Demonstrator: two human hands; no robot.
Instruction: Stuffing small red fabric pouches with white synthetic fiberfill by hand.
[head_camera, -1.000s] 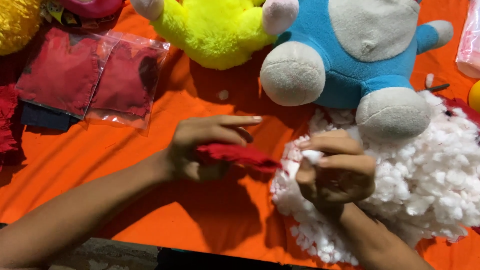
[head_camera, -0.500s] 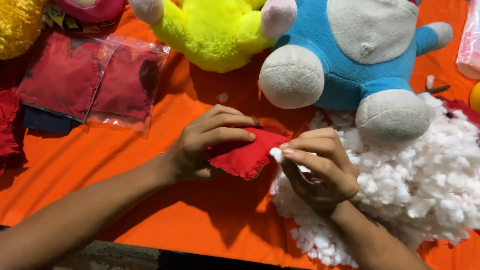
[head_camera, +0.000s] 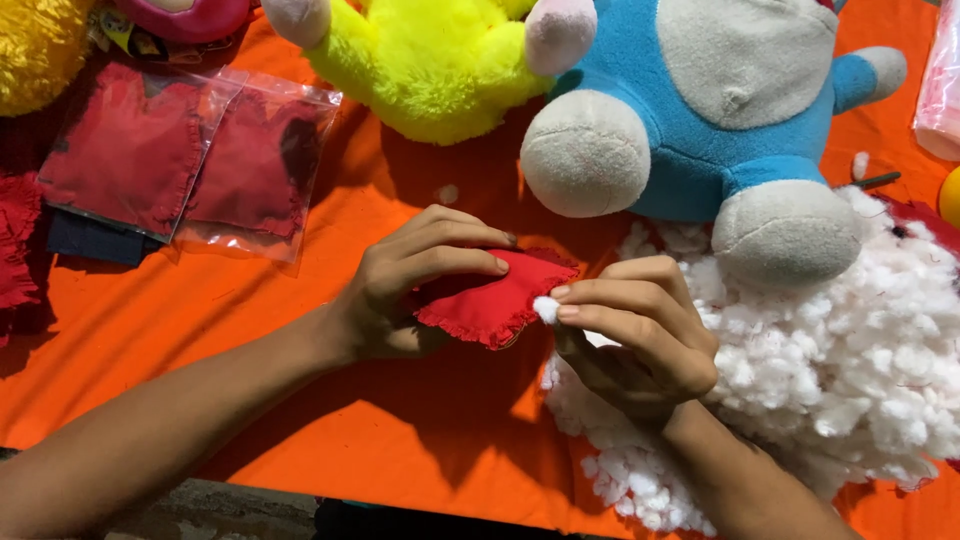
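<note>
My left hand (head_camera: 410, 285) grips a small red fabric cushion with a frilled edge (head_camera: 495, 300), fingers on top and thumb underneath. It is held just above the orange cloth (head_camera: 330, 440). My right hand (head_camera: 640, 335) pinches a small tuft of white stuffing (head_camera: 545, 309) between thumb and fingertips, right at the cushion's right edge. Under and behind that hand lies a big heap of white stuffing (head_camera: 830, 370).
A blue and grey plush toy (head_camera: 720, 110) sits behind the heap, a yellow plush toy (head_camera: 430, 60) to its left. Clear bags of red fabric pieces (head_camera: 180, 160) lie at the left. More red fabric (head_camera: 15, 240) is at the far left edge.
The red cushion has turned from edge-on to flat-facing in my left hand. My right hand rose from the stuffing heap and brought a white tuft to the cushion's edge.
</note>
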